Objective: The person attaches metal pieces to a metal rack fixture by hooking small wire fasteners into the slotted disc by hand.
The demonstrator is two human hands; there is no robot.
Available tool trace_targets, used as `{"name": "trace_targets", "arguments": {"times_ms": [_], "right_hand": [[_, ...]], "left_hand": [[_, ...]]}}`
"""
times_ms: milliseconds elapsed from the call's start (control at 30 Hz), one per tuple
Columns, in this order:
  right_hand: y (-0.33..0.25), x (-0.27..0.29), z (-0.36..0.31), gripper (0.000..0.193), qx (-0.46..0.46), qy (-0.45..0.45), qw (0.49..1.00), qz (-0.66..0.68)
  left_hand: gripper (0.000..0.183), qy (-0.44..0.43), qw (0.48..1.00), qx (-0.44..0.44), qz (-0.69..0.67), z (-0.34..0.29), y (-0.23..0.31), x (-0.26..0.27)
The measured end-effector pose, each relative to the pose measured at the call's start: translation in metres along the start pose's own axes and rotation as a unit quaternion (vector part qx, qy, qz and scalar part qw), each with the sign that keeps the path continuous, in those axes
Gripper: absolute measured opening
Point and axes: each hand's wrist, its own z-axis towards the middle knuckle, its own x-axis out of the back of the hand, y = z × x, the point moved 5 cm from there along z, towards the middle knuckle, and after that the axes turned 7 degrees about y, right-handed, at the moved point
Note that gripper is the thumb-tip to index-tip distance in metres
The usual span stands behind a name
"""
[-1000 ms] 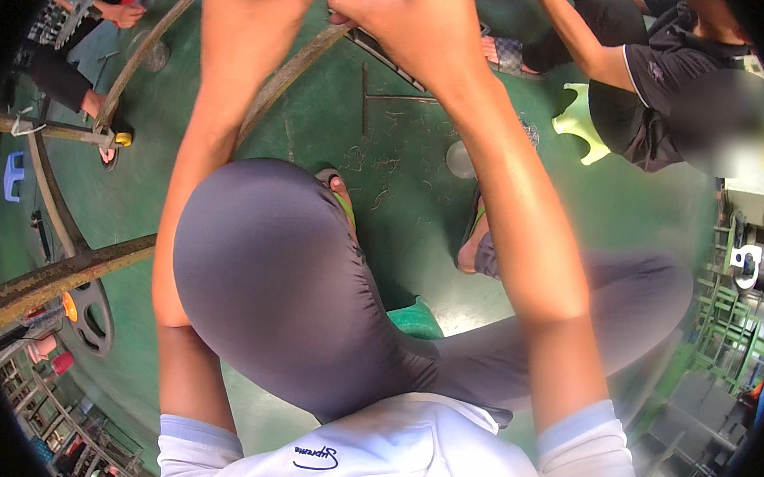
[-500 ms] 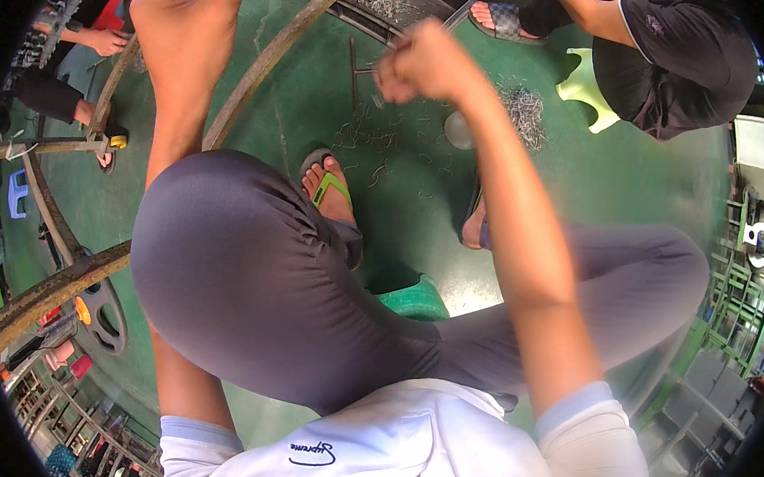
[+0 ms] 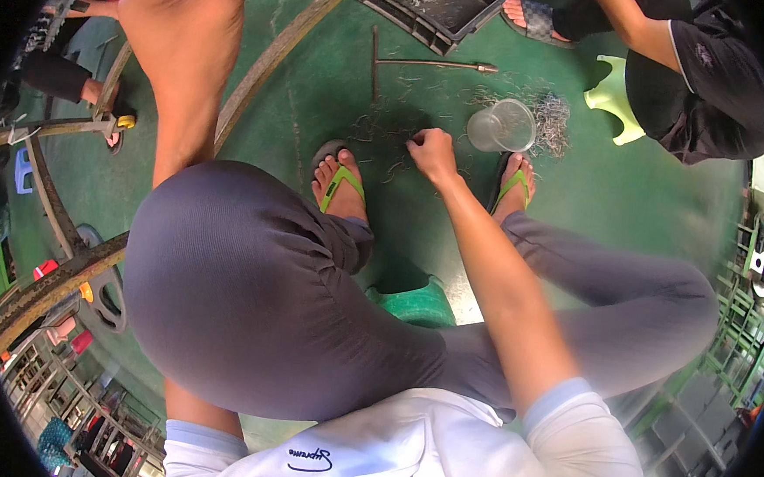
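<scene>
My left hand [image 3: 186, 17] is raised at the upper left beside a curved, worn frame bar [image 3: 284, 53]; its fingers are hidden behind the hand or cut off by the top edge. Low over the green floor, my right hand [image 3: 435, 157] has curled fingers with the tips pressed together, and whatever they may hold cannot be made out. Thin bent wire pieces [image 3: 391, 165] lie scattered about it. To its right are a clear plastic tub [image 3: 513, 124] and a heap of small metal pieces [image 3: 553, 131]. A T-shaped metal tool [image 3: 436, 64] rests farther off.
A black tray [image 3: 446, 43] with metal pieces lies at the far edge. At the upper right, a person in dark clothes [image 3: 714, 93] sits by a lime-green stool [image 3: 616, 104]. Another person's leg [image 3: 55, 76] shows at left. A green stool [image 3: 417, 304] is beneath me.
My right hand has come down from near the tray to the wire pieces on the floor, uncovering the T-shaped tool. My left hand stays raised; the view has shifted slightly.
</scene>
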Motion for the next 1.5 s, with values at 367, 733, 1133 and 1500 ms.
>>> {"name": "trace_targets", "arguments": {"times_ms": [367, 733, 1133, 1500], "right_hand": [[-0.035, -0.022, -0.006, 0.029, -0.023, -0.044, 0.991, -0.121], [-0.019, 0.001, 0.006, 0.032, -0.028, -0.065, 0.991, 0.117], [-0.293, 0.18, -0.054, 0.015, 0.419, 0.224, 0.758, 0.447], [-0.301, 0.172, -0.056, 0.025, 0.443, 0.167, 0.759, 0.447]], "left_hand": [[0.022, 0.03, 0.999, 0.037, -0.016, -0.002, -0.005, -0.002], [0.028, 0.008, 0.998, 0.057, 0.004, 0.007, -0.022, 0.012], [0.026, -0.023, 0.979, 0.182, -0.085, -0.007, -0.019, 0.003], [0.025, -0.013, 0.973, 0.199, -0.12, -0.009, -0.019, 0.002]]}}
